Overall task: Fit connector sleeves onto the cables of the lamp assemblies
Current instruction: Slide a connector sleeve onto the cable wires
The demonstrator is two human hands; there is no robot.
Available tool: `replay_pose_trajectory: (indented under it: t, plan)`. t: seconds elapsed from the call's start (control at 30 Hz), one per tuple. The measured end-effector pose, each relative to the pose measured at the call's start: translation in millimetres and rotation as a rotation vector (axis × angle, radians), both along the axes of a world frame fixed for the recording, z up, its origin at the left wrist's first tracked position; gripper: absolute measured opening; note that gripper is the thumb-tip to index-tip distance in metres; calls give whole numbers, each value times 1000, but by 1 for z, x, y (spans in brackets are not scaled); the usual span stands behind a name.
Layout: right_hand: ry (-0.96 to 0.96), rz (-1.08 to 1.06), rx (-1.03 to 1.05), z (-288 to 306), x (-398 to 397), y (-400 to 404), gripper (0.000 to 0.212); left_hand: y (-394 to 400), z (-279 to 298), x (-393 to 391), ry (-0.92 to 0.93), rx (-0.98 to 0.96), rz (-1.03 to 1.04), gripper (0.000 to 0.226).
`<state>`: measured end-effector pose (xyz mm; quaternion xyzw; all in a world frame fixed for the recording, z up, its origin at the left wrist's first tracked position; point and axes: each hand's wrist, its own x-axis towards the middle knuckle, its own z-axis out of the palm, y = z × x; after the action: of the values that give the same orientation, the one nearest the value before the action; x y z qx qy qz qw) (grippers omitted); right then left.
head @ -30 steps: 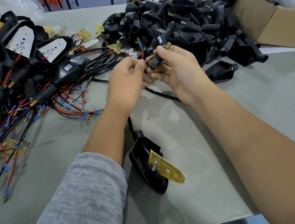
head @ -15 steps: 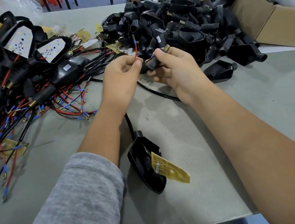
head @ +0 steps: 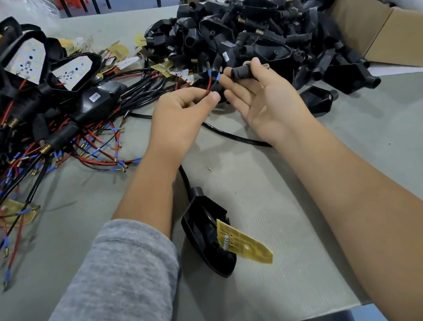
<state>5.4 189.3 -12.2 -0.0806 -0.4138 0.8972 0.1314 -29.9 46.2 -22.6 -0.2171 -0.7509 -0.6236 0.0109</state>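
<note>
A: Where is the connector sleeve (head: 241, 72)?
B: Raised above the table, a short black tube lying nearly level with a brass thread at its right end.
A: And the cable (head: 231, 136)?
B: Black, curving from the lamp housing (head: 208, 241) near the table's front edge; its red wire (head: 208, 87) and blue-tipped end (head: 218, 76) sit just left of the sleeve's mouth.

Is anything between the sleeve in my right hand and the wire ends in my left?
Nothing visible. The right hand holds the black connector sleeve with its open end facing the blue-tipped wire ends that the left hand pinches, a small clear gap between them.
</note>
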Motion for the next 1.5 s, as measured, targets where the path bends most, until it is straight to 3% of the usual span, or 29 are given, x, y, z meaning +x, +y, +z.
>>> replay_pose_trajectory:
  t: [0.37,0.5,0.73,1.2,1.5]
  plan:
    - [65,79,124,8,5,-7,19,3,-1,1,-87,-108,50,15]
    - [63,95,138,8,6,-8,19,0,0,-3,-137,-26,47,32]
    - [58,47,96,6,7,-5,22,-3,-3,-4,-43,7,34,18]
    - [5,-72,269,4,4,-2,20,-1,0,-2,-118,-22,-24,25]
    - [6,-107,374,4,4,-4,16,0,-1,-6,-181,87,58,20]
